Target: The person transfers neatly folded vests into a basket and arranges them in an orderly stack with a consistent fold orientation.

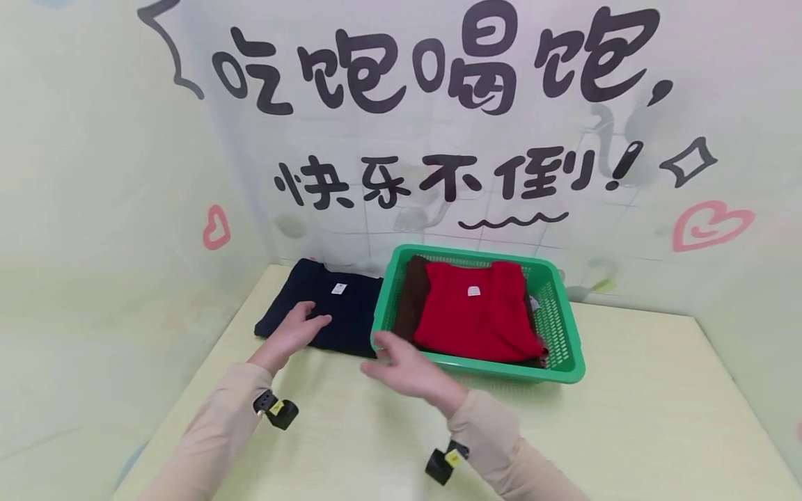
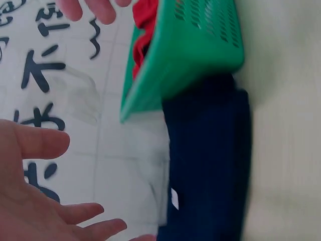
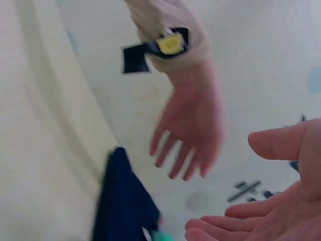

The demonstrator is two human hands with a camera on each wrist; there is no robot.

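Observation:
A folded navy garment [image 1: 351, 316] with a white label lies on the table, left of a green plastic basket [image 1: 567, 348]. In the head view my left hand [image 1: 293, 335] hovers over the garment's front left part, fingers spread and relaxed, holding nothing. My right hand [image 1: 407, 369] is in front of the basket's near left corner, also with loose fingers and nothing held. The left wrist view shows the left palm [image 2: 30, 201] apart from the navy garment [image 2: 205, 160]. In the right wrist view both hands have extended fingers.
Inside the basket lies a folded red garment [image 1: 470, 316] with a white label, on top of a dark brown one [image 1: 411, 296]. The pale table [image 1: 651, 390] meets a wall sheet [image 1: 401, 229] with black lettering at the back.

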